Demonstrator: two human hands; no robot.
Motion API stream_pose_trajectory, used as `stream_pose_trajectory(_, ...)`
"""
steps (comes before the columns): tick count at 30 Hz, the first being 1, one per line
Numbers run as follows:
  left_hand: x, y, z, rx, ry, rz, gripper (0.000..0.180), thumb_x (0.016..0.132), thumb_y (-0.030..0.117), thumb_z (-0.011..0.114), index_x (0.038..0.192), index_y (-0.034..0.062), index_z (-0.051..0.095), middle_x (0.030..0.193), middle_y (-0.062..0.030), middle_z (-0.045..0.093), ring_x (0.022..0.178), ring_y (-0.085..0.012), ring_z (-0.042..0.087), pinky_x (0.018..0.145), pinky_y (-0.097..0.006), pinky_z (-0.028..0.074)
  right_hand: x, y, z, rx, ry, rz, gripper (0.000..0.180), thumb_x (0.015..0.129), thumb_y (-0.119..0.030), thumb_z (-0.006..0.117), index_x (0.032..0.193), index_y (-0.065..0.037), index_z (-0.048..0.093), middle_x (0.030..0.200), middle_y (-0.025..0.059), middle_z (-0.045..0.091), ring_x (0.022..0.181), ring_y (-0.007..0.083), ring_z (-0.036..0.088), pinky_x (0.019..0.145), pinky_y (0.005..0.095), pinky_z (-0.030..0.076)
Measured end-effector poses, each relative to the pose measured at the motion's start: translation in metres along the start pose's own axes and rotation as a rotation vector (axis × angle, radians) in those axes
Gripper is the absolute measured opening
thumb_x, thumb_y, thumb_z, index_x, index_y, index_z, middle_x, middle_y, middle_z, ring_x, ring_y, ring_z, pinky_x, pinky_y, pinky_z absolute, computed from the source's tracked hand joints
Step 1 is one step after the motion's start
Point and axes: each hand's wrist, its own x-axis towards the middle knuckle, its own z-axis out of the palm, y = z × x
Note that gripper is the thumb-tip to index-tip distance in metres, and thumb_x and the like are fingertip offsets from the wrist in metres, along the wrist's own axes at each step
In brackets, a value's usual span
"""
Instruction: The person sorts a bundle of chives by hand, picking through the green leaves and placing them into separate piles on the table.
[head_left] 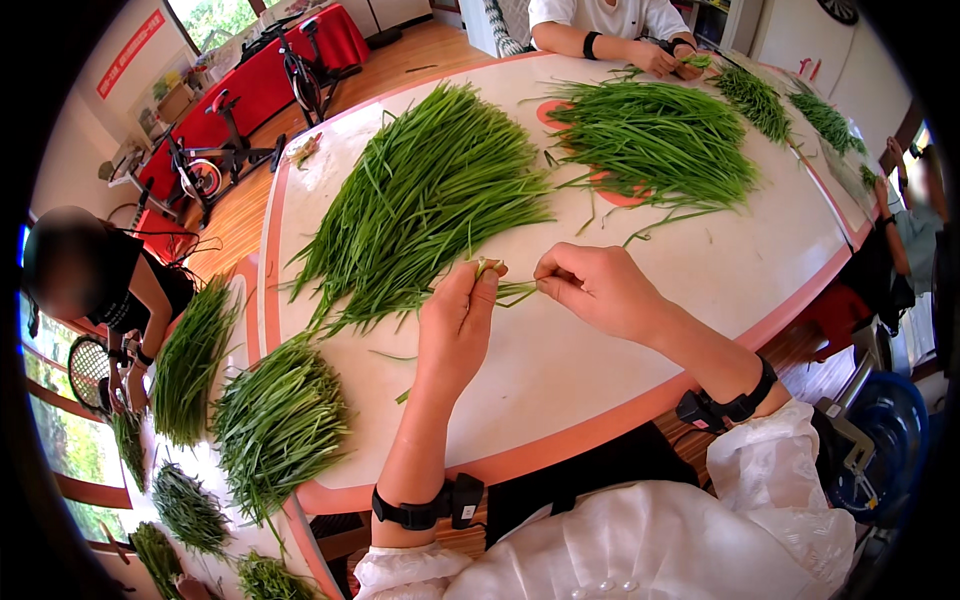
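My left hand [456, 325] is closed, with thumb and forefinger pinching a few green chive stalks [514, 291] whose pale ends show at the fingertips. My right hand [602, 292] pinches toward the right end of the same stalks, so they span the gap between both hands. Just beyond my left hand lies a large heap of long green chives [430, 190], loose on the white table [560, 380]. A second chive heap [655, 145] lies farther off, beyond my right hand. Loose leaves lie scattered by the heaps.
To the left, a chive pile [278, 420] lies near the table's edge, with more bundles around it. Across the table a person's hands [665, 60] handle chives. Another person [140, 300] works at the left, another [915, 220] at the right. A blue tub [885, 440] stands at right.
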Motion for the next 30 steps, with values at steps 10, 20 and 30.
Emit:
stream_pose_trajectory(10,0.000,0.003,-0.001,-0.068,-0.101,-0.166,0.020,0.093,0.017,0.048,0.095,-0.0006,0.056,0.067,-0.0084,0.054,0.060,-0.0150,0.046,0.059,-0.026,0.041,0.013,-0.012,0.014,0.110,0.040,-0.062,0.012,0.083,-0.009,0.061,0.092,-0.001,0.058,0.075,0.0074,0.063,0.065,0.0118,0.059,0.061,0.0240,0.047)
stream_pose_trajectory(20,0.001,-0.007,-0.001,0.099,-0.027,-0.090,0.026,0.093,0.023,0.047,0.103,0.0027,0.060,0.064,0.0046,0.044,0.054,-0.0027,0.040,0.047,-0.020,0.036,0.012,0.044,0.020,-0.364,-0.157,-0.049,0.017,0.077,-0.014,0.062,0.089,-0.004,0.058,0.076,0.0081,0.055,0.077,0.0247,0.054,0.071,0.0349,0.045)
stream_pose_trajectory(30,-0.004,-0.015,0.006,0.049,-0.111,0.087,0.021,0.091,0.018,0.049,0.090,-0.0011,0.056,0.067,-0.0106,0.053,0.059,-0.0200,0.047,0.057,-0.031,0.041,0.002,0.003,0.013,-0.228,-0.283,0.061,0.013,0.077,-0.013,0.061,0.079,-0.002,0.057,0.074,0.0118,0.059,0.072,0.0280,0.057,0.064,0.0368,0.045)
